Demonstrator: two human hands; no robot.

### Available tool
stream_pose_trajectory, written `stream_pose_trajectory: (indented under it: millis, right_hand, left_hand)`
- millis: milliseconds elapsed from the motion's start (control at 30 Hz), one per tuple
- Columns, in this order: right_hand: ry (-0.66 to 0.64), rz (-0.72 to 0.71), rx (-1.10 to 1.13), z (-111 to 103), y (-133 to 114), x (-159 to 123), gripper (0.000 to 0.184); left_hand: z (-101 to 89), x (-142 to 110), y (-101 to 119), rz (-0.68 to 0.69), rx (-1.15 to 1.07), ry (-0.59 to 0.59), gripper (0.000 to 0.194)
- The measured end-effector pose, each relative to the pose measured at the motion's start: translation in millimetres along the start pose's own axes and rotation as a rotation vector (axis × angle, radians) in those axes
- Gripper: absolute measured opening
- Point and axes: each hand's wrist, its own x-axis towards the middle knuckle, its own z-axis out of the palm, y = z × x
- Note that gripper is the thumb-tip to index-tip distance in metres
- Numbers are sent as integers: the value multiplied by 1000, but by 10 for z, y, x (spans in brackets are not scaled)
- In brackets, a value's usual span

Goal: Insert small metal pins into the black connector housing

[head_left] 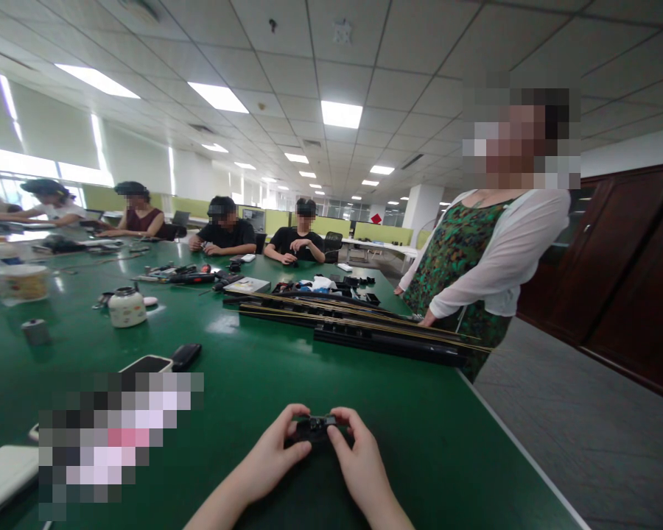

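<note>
Between my two hands is a small black part (314,427) with what looks like a mechanism on its upper face; its exact kind is too small to make out. My left hand (279,447) grips its left end, thumb in front and fingers behind. On the other end, my right hand (353,445) pinches it between thumb and fingers. Both hands are over the green table (243,397), near its front edge. Fingers cover the ends of the part.
Long black rails with thin brass-coloured rods (365,324) lie ahead. To the left are a white jar (127,308), a grey cylinder (35,331), a black case (186,357) and a white device (5,475). A person (475,250) stands at the right edge; several others sit beyond.
</note>
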Motion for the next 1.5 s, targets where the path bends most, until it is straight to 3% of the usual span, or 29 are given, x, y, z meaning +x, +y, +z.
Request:
stream_pose_trajectory:
  millis: [667,1500]
  right_hand:
    - [237,42,38,-25,164,66,37]
    - [317,3,-43,-68,139,62,37]
  left_hand:
    - [-14,-1,-17,-15,44,4,38]
    - [-15,-12,9,-6,68,10,38]
